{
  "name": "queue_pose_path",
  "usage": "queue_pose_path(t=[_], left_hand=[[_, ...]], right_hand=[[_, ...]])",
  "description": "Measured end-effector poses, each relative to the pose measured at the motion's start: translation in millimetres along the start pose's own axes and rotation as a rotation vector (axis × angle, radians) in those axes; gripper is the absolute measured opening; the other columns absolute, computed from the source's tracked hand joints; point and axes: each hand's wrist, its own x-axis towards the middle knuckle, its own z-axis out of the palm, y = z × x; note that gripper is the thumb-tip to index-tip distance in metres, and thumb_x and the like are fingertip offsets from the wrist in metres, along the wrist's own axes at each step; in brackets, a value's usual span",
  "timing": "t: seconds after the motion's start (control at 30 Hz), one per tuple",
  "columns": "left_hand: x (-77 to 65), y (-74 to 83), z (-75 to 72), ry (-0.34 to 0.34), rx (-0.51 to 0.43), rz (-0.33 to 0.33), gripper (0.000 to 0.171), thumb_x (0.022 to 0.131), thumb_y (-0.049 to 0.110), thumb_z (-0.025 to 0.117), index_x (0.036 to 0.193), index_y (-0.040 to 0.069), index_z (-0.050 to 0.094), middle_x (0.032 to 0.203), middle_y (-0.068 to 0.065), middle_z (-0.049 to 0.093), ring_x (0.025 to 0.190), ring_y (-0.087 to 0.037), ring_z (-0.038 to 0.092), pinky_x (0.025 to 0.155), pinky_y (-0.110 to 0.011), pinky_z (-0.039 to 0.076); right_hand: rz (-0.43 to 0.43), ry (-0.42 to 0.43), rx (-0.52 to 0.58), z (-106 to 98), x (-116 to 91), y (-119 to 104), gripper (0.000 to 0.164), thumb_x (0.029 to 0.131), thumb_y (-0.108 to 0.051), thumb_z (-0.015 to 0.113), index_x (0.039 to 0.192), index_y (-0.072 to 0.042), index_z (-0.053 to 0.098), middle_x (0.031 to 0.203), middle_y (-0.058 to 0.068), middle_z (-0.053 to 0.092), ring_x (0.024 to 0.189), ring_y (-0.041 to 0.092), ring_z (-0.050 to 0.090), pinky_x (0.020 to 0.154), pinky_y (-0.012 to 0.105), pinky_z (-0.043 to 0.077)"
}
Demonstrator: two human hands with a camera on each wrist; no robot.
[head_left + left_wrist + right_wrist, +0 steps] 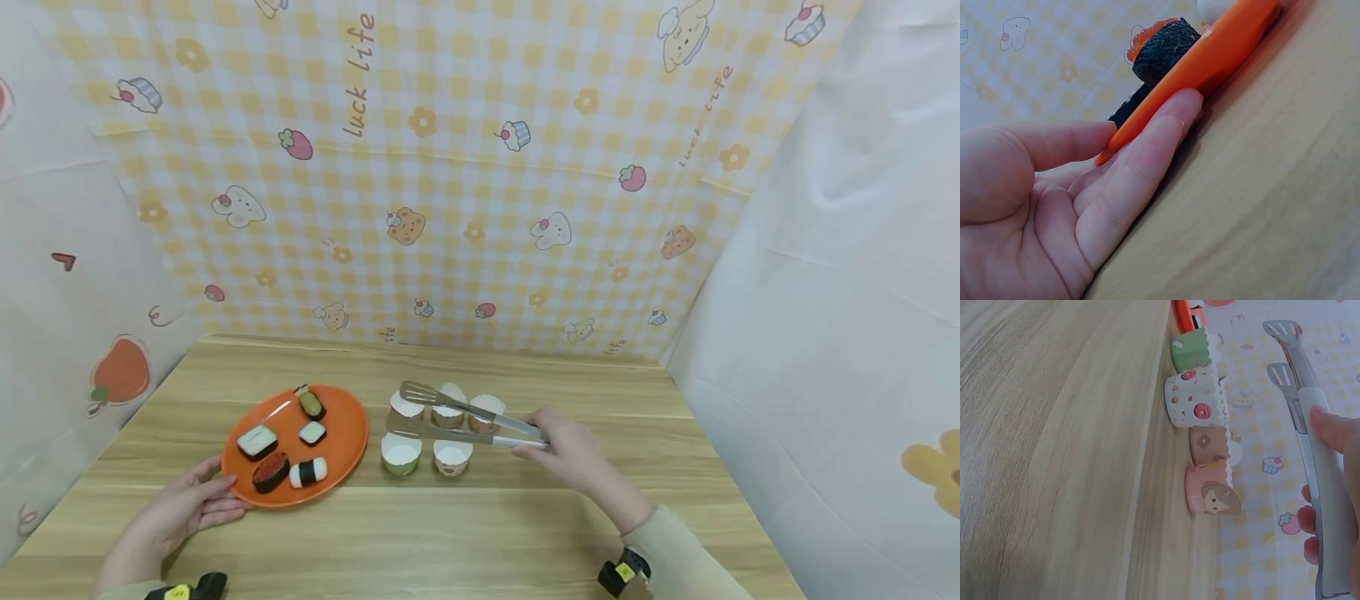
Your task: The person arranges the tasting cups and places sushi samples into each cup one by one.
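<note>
An orange oval plate carries several sushi pieces, among them a red roe roll and a white piece with a black band. My left hand pinches the plate's near left rim, thumb above and fingers beneath, as the left wrist view shows. In my right hand is a pair of tongs with slotted heads, gripped by the pale handles. The tongs' arms stand apart above several paper baking cups, with nothing between their heads.
The cups stand in two rows right of the plate, including a green one and a pink one. A wooden table lies under everything. A checked cloth hangs behind, with white cloths at both sides.
</note>
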Motion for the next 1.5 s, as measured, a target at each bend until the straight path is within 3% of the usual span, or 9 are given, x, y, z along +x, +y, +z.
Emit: queue_pose_path(t=[0.2, 0.37, 0.73, 1.07, 1.5], left_hand=[[-1.1, 0.0, 1.4, -0.004, 0.004, 0.007, 0.081, 0.102, 0.010, 0.045, 0.142, -0.008, -0.023, 0.098, -0.015, 0.068, 0.089, -0.031, 0.068, 0.084, -0.044, 0.055], [-2.3, 0.3, 2.4, 0.004, -0.002, 0.007, 0.081, 0.102, 0.010, 0.045, 0.142, -0.008, -0.023, 0.097, -0.015, 0.068, 0.089, -0.031, 0.068, 0.084, -0.044, 0.055], [-1.5, -0.7, 1.7, 0.004, -0.011, 0.009, 0.081, 0.102, 0.010, 0.046, 0.143, -0.007, -0.023, 0.098, -0.014, 0.068, 0.090, -0.031, 0.068, 0.084, -0.043, 0.055], [-1.2, -0.6, 1.8, 0.016, -0.019, 0.000, 0.081, 0.102, 0.009, 0.045, 0.143, -0.006, -0.023, 0.098, -0.015, 0.068, 0.089, -0.031, 0.068, 0.084, -0.044, 0.055], [-0.2, -2.1, 1.1, 0.043, -0.025, -0.016, 0.080, 0.102, 0.010, 0.046, 0.145, -0.005, -0.020, 0.096, -0.014, 0.068, 0.088, -0.031, 0.068, 0.083, -0.044, 0.056]], right_hand=[[-0.011, -0.011, -0.021, 3.5, 3.2, -8.2, 0.040, 0.081, -0.045, 0.074, 0.108, -0.015, 0.067, 0.082, -0.012, 0.055, 0.058, 0.002, 0.044, 0.045, 0.019, 0.038], [-0.048, -0.022, -0.029, 8.1, 4.9, -13.4, 0.040, 0.082, -0.045, 0.073, 0.109, -0.016, 0.066, 0.083, -0.007, 0.058, 0.057, 0.001, 0.044, 0.045, 0.019, 0.038], [-0.180, 0.055, -0.063, 16.0, 10.4, -25.8, 0.040, 0.080, -0.043, 0.076, 0.107, -0.015, 0.065, 0.069, -0.015, 0.053, 0.049, -0.002, 0.037, 0.041, 0.016, 0.033], [-0.202, -0.016, -0.090, 21.0, 14.1, -37.9, 0.049, 0.084, -0.053, 0.067, 0.112, -0.013, 0.064, 0.086, -0.006, 0.067, 0.061, 0.000, 0.053, 0.045, 0.015, 0.038], [-0.263, -0.012, -0.137, 30.8, 17.0, -51.6, 0.050, 0.082, -0.051, 0.070, 0.111, -0.011, 0.063, 0.081, -0.006, 0.067, 0.065, 0.003, 0.060, 0.047, 0.012, 0.040]])
